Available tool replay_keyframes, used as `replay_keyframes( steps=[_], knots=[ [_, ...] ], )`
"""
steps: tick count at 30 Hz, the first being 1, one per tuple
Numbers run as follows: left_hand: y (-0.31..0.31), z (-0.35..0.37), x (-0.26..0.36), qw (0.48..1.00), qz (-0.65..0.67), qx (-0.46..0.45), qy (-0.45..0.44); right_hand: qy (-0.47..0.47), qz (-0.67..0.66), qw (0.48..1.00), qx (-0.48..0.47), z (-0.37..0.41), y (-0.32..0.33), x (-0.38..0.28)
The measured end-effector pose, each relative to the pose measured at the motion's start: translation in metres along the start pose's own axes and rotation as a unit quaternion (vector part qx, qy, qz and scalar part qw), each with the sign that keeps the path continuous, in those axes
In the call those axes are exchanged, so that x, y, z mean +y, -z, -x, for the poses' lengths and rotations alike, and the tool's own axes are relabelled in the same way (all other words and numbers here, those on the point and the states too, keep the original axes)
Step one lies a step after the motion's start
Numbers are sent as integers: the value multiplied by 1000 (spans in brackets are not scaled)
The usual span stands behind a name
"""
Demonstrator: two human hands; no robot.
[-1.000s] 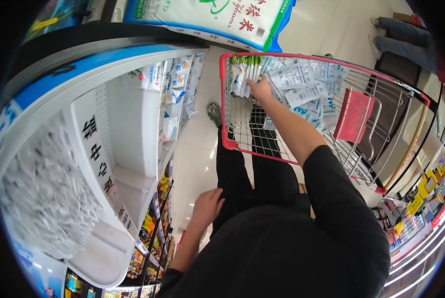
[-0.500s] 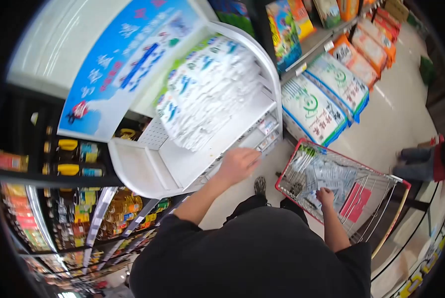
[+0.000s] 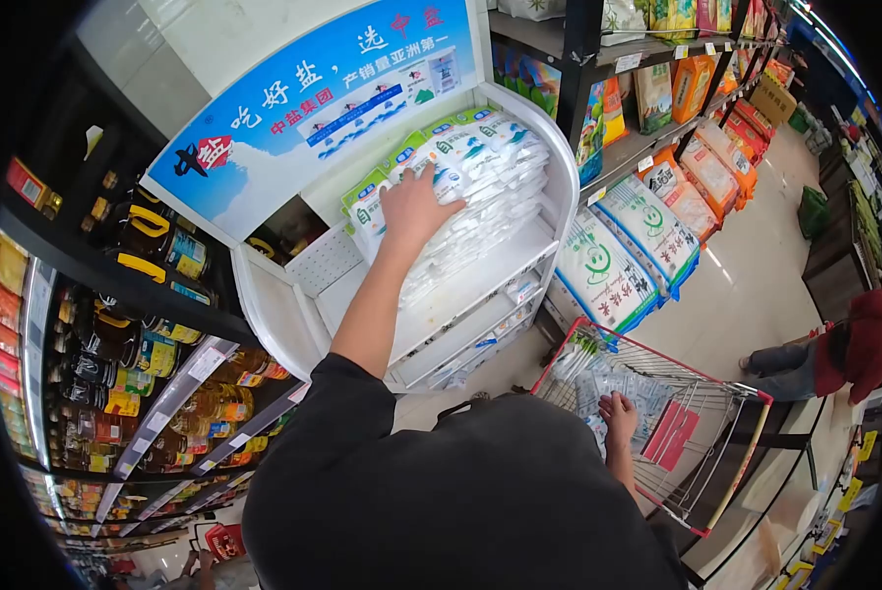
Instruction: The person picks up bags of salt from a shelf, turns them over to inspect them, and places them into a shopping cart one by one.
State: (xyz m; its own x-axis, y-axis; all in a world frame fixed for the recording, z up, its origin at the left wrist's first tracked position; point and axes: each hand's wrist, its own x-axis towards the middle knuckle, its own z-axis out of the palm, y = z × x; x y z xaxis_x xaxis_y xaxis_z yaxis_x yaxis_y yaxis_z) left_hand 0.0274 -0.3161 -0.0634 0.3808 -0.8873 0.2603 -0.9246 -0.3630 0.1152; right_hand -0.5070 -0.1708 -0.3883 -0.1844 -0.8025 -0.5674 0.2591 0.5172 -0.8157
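Note:
A stack of white and green salt packets (image 3: 500,182) lies on the white display shelf (image 3: 323,324). My left hand (image 3: 416,208) is over the left part of the stack, its fingers spread across the top packets. It appears to touch them and grips none. Lower right, my right hand (image 3: 618,417) hangs over the shopping cart (image 3: 716,379), fingers loosely curled and apart, with nothing visible in it. Under that hand, several clear and white packets (image 3: 647,388) lie in the cart.
A blue sign (image 3: 313,108) rises behind the stack. Rice bags (image 3: 608,265) line the floor beyond the display. Oil bottles (image 3: 214,403) fill shelves at left. A person in a red top (image 3: 866,339) is at the right, past the cart.
My left hand has moved up and forward from in front of the display onto the salt packets. My right hand stays over the cart, its fingers more loosened. The view has shifted.

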Motion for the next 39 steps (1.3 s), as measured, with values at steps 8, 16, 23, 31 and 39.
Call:
replay_keyframes(
  steps=[8,16,23,31,39],
  knots=[
    [10,58,7,984,67,151,-64,44,84,990,-106,19,-71,-42],
    [30,175,82,834,300,135,-443,-56,-168,899,-401,140,-193,-182],
    [-13,175,98,801,383,-84,-453,-84,-138,962,-222,113,-167,-157],
    [-10,-40,2,682,699,14,217,34,-186,963,-194,125,-112,-156],
    [-24,-103,19,588,765,-60,257,41,-190,966,-170,136,-99,-148]
  ],
)
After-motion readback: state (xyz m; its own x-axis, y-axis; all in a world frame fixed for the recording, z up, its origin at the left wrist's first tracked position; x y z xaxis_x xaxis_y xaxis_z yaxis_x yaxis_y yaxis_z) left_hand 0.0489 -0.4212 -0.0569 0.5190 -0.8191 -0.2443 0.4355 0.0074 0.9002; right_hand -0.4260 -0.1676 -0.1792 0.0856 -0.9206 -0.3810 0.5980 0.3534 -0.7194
